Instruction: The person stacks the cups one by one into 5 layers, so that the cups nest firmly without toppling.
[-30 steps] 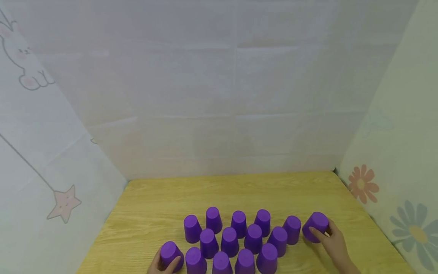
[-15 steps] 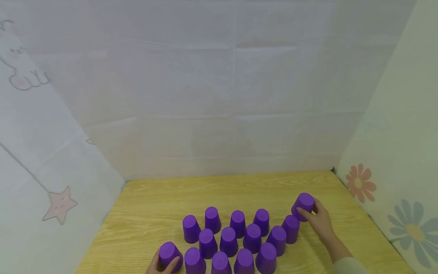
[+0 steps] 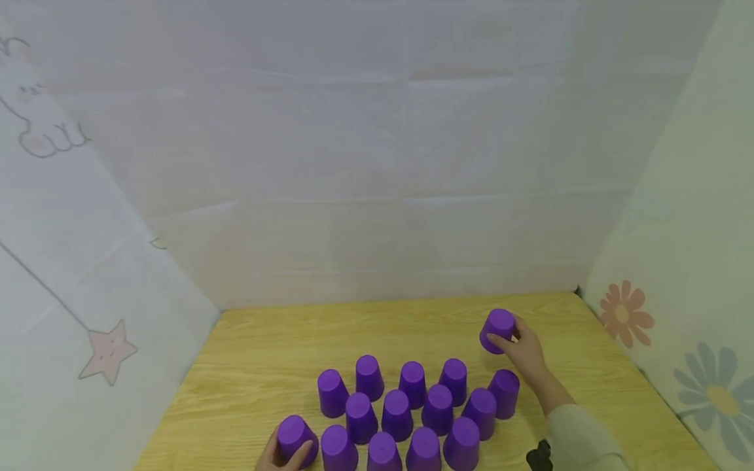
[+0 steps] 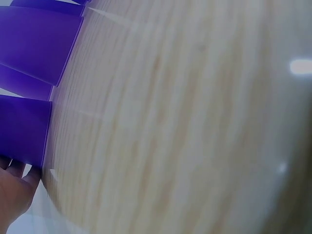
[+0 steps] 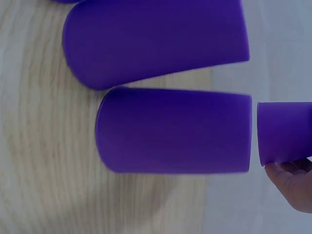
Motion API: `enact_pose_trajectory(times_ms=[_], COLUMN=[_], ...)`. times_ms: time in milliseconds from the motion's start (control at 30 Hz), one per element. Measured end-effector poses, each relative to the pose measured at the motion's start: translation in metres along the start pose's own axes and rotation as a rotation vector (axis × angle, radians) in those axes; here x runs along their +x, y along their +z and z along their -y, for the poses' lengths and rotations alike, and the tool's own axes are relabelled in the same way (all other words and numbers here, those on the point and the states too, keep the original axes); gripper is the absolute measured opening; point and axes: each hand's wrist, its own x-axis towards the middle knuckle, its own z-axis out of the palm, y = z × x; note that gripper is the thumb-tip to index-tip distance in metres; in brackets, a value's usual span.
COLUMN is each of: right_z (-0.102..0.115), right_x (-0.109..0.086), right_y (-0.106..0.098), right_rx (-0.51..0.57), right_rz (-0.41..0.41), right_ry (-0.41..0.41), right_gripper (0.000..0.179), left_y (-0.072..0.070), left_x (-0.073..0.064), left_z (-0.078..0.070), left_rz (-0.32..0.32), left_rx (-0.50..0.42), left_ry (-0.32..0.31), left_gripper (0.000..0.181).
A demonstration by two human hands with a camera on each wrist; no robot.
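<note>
Upside-down in my right hand is a purple plastic cup, held between thumb and fingers at the back right. In the right wrist view that cup hangs clear of the wooden table, beyond a standing cup; the hand grips it near the rim. At the front left, my left hand grips another upside-down purple cup at the end of the front row. The left wrist view shows the fingers of this hand against the cup's side, low by the rim.
Several more upside-down purple cups stand in rows between the hands, among them a middle-row cup and a right-end cup. The wooden table meets a pale sheet at the back, with printed sheets on both sides.
My right hand has carried its cup up, away from me and to the left, from beside the right end of the rows to behind them. The left hand stays on its cup.
</note>
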Motion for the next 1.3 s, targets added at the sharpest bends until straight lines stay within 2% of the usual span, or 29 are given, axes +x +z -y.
enact_pose_trajectory(times_ms=[333, 467, 700, 833, 1033, 1167, 1300], right_z=[0.013, 0.015, 0.015, 0.014, 0.014, 0.013, 0.011], right_x=[0.017, 0.021, 0.031, 0.035, 0.04, 0.046, 0.054], right_y=[0.031, 0.045, 0.066, 0.075, 0.089, 0.096, 0.099], right_rx=[-0.02, 0.007, 0.046, 0.056, 0.067, 0.082, 0.085], right_rz=[0.061, 0.081, 0.134, 0.175, 0.218, 0.237, 0.237], right_ry=[0.039, 0.062, 0.072, 0.091, 0.118, 0.13, 0.143], right_gripper=[0.064, 0.064, 0.062, 0.062, 0.063, 0.062, 0.06], left_y=[-0.001, -0.002, 0.0, 0.001, 0.0, 0.0, 0.0], left_x=[0.001, 0.0, -0.001, -0.001, -0.001, -0.002, -0.001], left_z=[0.0, -0.001, -0.002, 0.0, 0.004, 0.003, 0.0], left_rz=[0.027, 0.024, -0.031, -0.015, -0.015, -0.013, 0.008], left_rx=[0.006, 0.006, 0.005, -0.02, 0.027, 0.001, 0.0], left_ry=[-0.028, -0.02, 0.013, 0.036, 0.006, 0.018, 0.012], left_gripper=[0.093, 0.091, 0.078, 0.076, 0.076, 0.074, 0.082])
